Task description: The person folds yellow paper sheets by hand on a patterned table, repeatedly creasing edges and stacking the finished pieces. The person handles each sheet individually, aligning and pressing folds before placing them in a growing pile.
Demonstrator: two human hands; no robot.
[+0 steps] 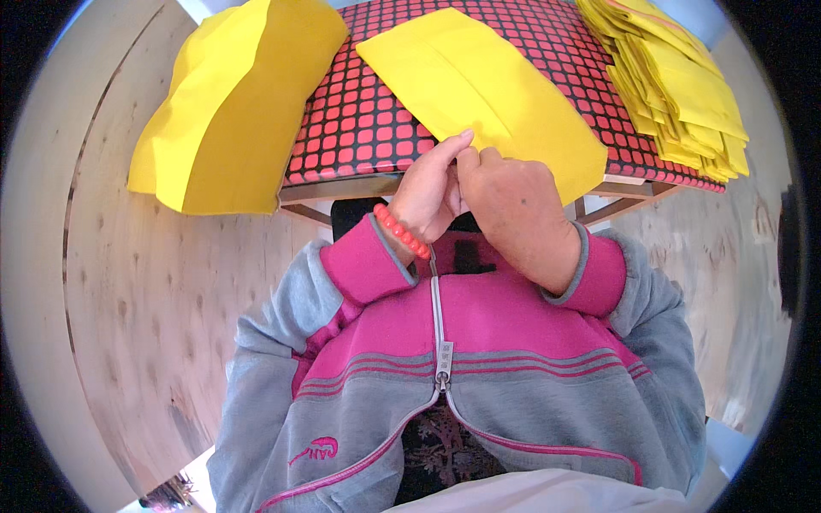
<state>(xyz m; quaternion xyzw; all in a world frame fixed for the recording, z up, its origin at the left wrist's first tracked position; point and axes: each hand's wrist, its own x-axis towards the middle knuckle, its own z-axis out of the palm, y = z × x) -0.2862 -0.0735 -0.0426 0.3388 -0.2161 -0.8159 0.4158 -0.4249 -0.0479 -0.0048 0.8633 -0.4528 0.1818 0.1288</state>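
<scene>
A folded yellow cloth (479,81) lies slantwise on the table, its near corner reaching past the front edge. At its near edge my two hands meet. My left hand (434,186), with a red bead bracelet at the wrist, is closed, the thumb stretched along the cloth's edge. My right hand (519,205) is curled with its back up, knuckles against the left fingers. Both seem to pinch the cloth's edge, though the fingertips are hidden beneath the hands.
A red-and-black checked cover (359,120) spreads over the table. Another yellow cloth (239,103) drapes over the table's left side, hanging past the front edge. A stack of folded yellow cloths (684,94) sits at the right edge. Pale wooden flooring (188,299) surrounds the table.
</scene>
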